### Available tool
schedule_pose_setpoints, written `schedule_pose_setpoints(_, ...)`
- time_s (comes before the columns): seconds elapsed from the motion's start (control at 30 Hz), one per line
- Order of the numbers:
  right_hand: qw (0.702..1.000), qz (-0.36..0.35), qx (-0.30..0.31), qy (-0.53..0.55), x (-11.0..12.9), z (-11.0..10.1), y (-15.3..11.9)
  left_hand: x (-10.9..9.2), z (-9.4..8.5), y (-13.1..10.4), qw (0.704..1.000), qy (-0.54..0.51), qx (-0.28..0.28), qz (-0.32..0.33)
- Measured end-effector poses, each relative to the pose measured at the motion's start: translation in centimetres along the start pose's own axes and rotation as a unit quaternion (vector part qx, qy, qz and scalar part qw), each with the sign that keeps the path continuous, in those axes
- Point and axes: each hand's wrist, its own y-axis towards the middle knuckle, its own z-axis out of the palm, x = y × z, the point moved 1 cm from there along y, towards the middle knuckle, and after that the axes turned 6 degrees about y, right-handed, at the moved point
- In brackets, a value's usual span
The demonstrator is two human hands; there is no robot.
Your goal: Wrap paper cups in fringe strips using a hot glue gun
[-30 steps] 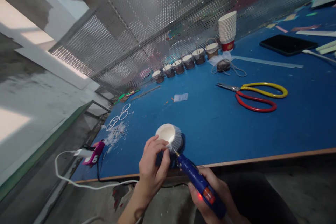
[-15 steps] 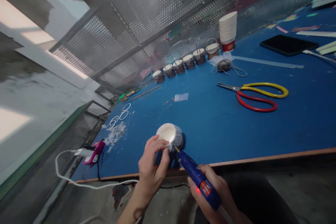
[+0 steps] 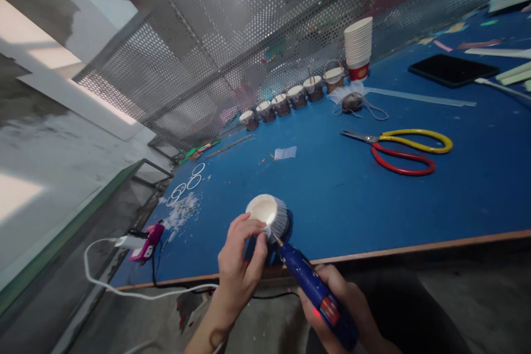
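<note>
A small white paper cup [image 3: 279, 211] with pleated white material around its side stands tilted near the front edge of the blue table. My left hand [image 3: 244, 249] pinches its near side, thumb outside and fingers at the rim. A blue glue gun [image 3: 305, 279] with an orange-red label and a glowing red light is gripped in my right hand [image 3: 344, 298]. Its metal nozzle points up at the cup's near side, close by my left thumb. Whether the tip touches the cup I cannot tell.
Scissors [image 3: 394, 149] with yellow and red handles lie right. Several small brown-wrapped cups [image 3: 296, 97], a paper cup stack [image 3: 358, 44] and a phone [image 3: 452, 71] are farther back. White rings [image 3: 194, 181], scraps and a purple power strip [image 3: 147, 243] lie left, with a white cable [image 3: 136, 292].
The glue gun has shifted slightly down and right, its nozzle a little lower against the cup's side. My left hand keeps its hold on the cup.
</note>
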Motion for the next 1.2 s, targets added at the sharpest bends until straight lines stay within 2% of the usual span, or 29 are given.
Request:
schedule_pose_setpoints(0.17,0.999,-0.029,0.003,-0.024,0.5,0.2,0.9,0.0,-0.1,-0.1,1.000,0.005,0.002,-0.006)
schedule_pose_setpoints(0.4,0.998,0.047,0.024,0.035,-0.3,-0.8,0.2,0.2,0.0,-0.2,1.000,0.001,0.001,-0.002)
schedule_pose_setpoints(0.6,0.992,0.008,0.022,0.122,-0.2,-1.8,-1.1,0.1,0.0,-0.2,1.000,0.001,-0.003,-0.001)
schedule_pose_setpoints(0.77,0.999,0.017,0.007,0.044,0.4,-0.6,0.0,0.0,0.0,-0.2,1.000,0.005,0.002,0.008)
schedule_pose_setpoints(0.93,1.000,-0.018,0.010,-0.018,0.4,0.1,1.1,0.2,0.1,-0.3,1.000,-0.002,0.007,0.001)
schedule_pose_setpoints(1.03,1.000,0.001,0.017,0.002,0.1,-0.2,0.9,0.2,0.1,-0.3,1.000,-0.002,0.008,0.003)
schedule_pose_setpoints(1.2,0.994,0.003,0.049,0.100,-0.6,-1.4,-0.2,0.0,0.1,-0.2,1.000,0.003,0.009,0.015)
